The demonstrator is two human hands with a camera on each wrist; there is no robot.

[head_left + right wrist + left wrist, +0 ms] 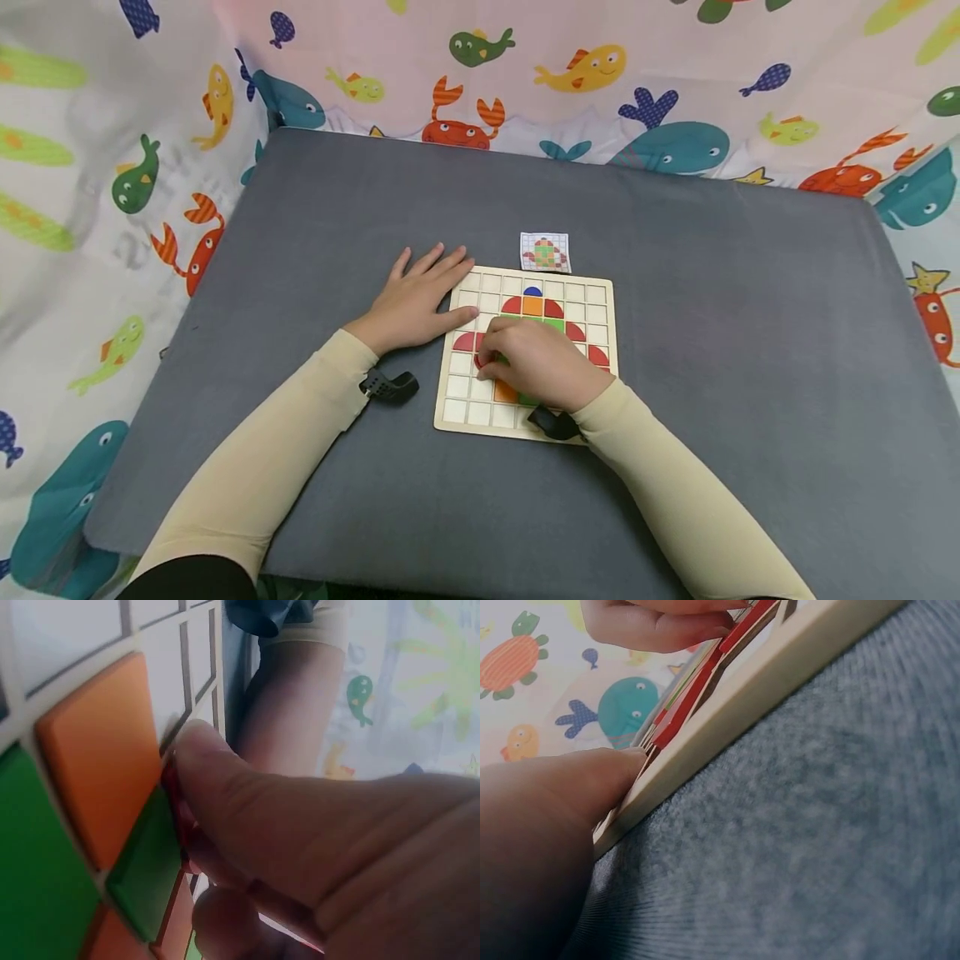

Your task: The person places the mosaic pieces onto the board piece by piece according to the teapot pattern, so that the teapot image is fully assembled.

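A wooden grid board [455, 410] lies on the grey table, partly filled with coloured tiles. My left hand [415, 302] rests at its upper left edge, fingers spread and thumb on the board. Over the board's middle left, my right hand [542, 358] pinches a red tile [177, 814] between thumb and fingers, against a grid cell. In the right wrist view, an orange square tile [105, 757] and a green tile [146, 862] sit beside that thumb. A blue half-round tile [532, 292] tops the pattern, above red quarter-round tiles [574, 332]. My right hand hides part of the pattern.
Just behind the board lies a small card [545, 252] printed with a coloured grid pattern. The grey tabletop [720, 350] extends on both sides. A curtain [420, 50] printed with sea animals hangs behind and to the left.
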